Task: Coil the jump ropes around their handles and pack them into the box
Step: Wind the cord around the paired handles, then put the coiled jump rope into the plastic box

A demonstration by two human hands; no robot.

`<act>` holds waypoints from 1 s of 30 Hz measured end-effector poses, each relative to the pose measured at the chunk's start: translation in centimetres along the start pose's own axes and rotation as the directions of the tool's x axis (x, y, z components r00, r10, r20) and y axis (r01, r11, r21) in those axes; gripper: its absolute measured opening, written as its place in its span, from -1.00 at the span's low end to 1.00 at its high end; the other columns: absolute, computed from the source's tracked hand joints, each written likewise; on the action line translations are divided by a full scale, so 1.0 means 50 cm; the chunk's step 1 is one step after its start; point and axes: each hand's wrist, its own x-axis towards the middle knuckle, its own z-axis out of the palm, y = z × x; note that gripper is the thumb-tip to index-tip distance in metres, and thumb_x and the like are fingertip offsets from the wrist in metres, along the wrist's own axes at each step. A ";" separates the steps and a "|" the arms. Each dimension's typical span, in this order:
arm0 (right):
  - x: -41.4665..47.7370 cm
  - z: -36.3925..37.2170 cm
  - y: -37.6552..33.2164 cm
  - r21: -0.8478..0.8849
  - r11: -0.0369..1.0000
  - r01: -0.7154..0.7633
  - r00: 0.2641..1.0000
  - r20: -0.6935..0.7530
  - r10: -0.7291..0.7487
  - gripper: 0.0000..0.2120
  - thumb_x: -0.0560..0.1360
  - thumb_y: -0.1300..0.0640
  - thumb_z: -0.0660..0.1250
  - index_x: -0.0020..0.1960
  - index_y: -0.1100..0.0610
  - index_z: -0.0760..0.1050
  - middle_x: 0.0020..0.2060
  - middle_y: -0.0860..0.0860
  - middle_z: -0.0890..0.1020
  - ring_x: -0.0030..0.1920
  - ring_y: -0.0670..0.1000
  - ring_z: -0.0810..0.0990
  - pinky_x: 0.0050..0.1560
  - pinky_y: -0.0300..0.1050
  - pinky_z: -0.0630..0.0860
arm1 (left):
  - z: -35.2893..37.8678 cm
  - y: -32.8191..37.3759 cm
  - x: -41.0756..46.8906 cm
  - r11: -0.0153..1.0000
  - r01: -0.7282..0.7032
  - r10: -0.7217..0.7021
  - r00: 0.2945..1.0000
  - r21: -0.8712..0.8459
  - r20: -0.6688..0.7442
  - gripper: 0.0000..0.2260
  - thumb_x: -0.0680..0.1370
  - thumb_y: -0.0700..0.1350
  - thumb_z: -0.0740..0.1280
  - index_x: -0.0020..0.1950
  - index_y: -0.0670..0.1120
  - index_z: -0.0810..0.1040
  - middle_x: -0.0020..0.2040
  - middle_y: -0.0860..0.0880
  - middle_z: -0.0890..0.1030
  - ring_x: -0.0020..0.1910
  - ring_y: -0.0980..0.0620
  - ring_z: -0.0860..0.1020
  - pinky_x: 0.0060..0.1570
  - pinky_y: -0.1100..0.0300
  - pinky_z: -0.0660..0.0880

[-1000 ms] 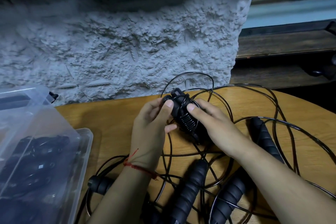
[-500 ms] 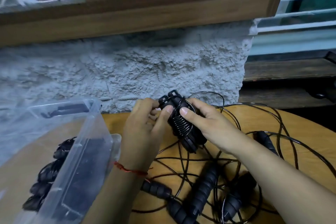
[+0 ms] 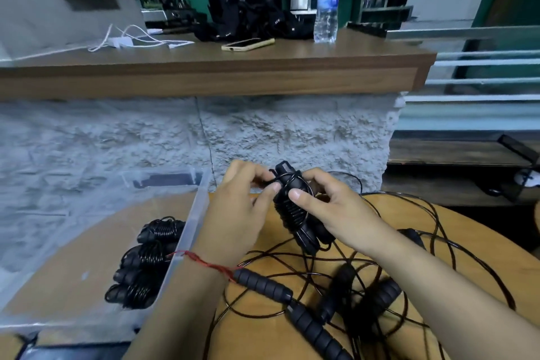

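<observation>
Wooden tabletop [image 3: 479, 245] below a rough grey wall [image 3: 292, 137] — your left hand [image 3: 233, 213] and right hand [image 3: 336, 210] both grip the black rope-wound handle bundle [image 3: 292, 213], just right of the clear plastic box [image 3: 190, 222].

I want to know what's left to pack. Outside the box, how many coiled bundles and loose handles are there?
Coiled bundle, gripped by the left hand and right hand: 1
Loose handles on the table: 5
Total: 6
</observation>
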 end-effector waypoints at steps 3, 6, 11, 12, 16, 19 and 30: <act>-0.023 0.029 -0.030 0.059 0.998 0.009 0.995 -0.099 -0.003 -0.82 0.61 -0.21 0.40 0.08 -0.13 0.60 -0.14 -0.08 0.69 -0.11 -0.04 0.72 0.00 0.01 0.62 | -0.024 0.021 -0.014 0.993 -0.087 0.091 0.994 0.076 -0.058 -0.89 0.68 0.03 0.35 0.09 0.00 0.56 0.05 0.17 0.51 -0.01 0.17 0.61 -0.07 0.04 0.63; -0.041 0.061 -0.064 0.148 0.989 0.007 0.986 -0.166 0.018 -0.84 0.63 -0.16 0.40 0.02 -0.08 0.63 -0.20 -0.12 0.69 -0.16 -0.05 0.71 -0.08 -0.04 0.62 | -0.038 0.040 -0.031 0.991 -0.098 0.113 0.978 0.090 -0.175 -0.87 0.68 0.06 0.35 0.07 0.02 0.56 0.02 0.19 0.52 -0.06 0.20 0.63 -0.13 0.03 0.62; -0.058 0.105 -0.113 0.181 0.983 0.043 0.979 -0.204 -0.005 -0.83 0.62 -0.17 0.40 0.09 -0.09 0.63 -0.09 -0.03 0.75 -0.06 0.05 0.75 0.08 0.26 0.68 | -0.073 0.046 -0.056 0.997 -0.073 0.070 0.962 0.000 -0.262 -0.86 0.68 0.07 0.33 0.02 0.03 0.55 -0.03 0.16 0.56 -0.06 0.17 0.62 -0.08 0.35 0.53; -0.061 0.113 -0.122 0.172 0.984 0.054 0.978 -0.208 -0.018 -0.82 0.63 -0.16 0.40 0.11 -0.09 0.62 -0.07 -0.04 0.75 -0.06 0.03 0.76 0.07 0.25 0.68 | -0.080 0.052 -0.060 0.998 -0.055 0.045 0.960 -0.026 -0.278 -0.86 0.68 0.06 0.32 0.00 0.04 0.54 -0.07 0.15 0.57 -0.09 0.16 0.60 -0.12 0.41 0.47; -0.057 0.133 -0.165 0.154 0.983 0.103 0.977 -0.201 -0.071 -0.81 0.64 -0.16 0.37 0.16 -0.10 0.62 -0.03 -0.06 0.75 -0.03 -0.02 0.75 0.07 0.16 0.68 | -0.104 0.075 -0.076 0.979 0.021 -0.081 0.954 -0.203 -0.288 -0.84 0.70 0.06 0.30 -0.05 0.07 0.55 -0.16 0.07 0.62 -0.14 0.09 0.60 -0.14 0.33 0.46; -0.039 0.133 -0.191 0.162 0.981 0.110 0.980 -0.184 -0.080 -0.80 0.64 -0.19 0.36 0.17 -0.13 0.61 -0.01 -0.05 0.74 0.00 0.02 0.75 0.14 0.27 0.66 | -0.134 0.087 -0.074 0.915 0.051 -0.175 0.944 -0.400 -0.279 -0.82 0.72 0.00 0.30 0.01 0.02 0.66 -0.01 0.01 0.70 0.05 0.04 0.68 0.07 0.16 0.60; 0.012 0.190 -0.218 0.255 0.966 0.050 0.996 -0.086 -0.029 -0.78 0.67 -0.18 0.33 0.19 -0.10 0.62 0.05 0.00 0.76 0.04 0.04 0.75 0.25 0.27 0.63 | -0.273 0.024 -0.061 0.722 0.246 -0.488 0.844 -0.647 -0.223 -0.89 0.71 -0.12 0.32 0.07 -0.08 0.63 0.02 -0.01 0.75 0.08 -0.02 0.72 -0.01 -0.04 0.70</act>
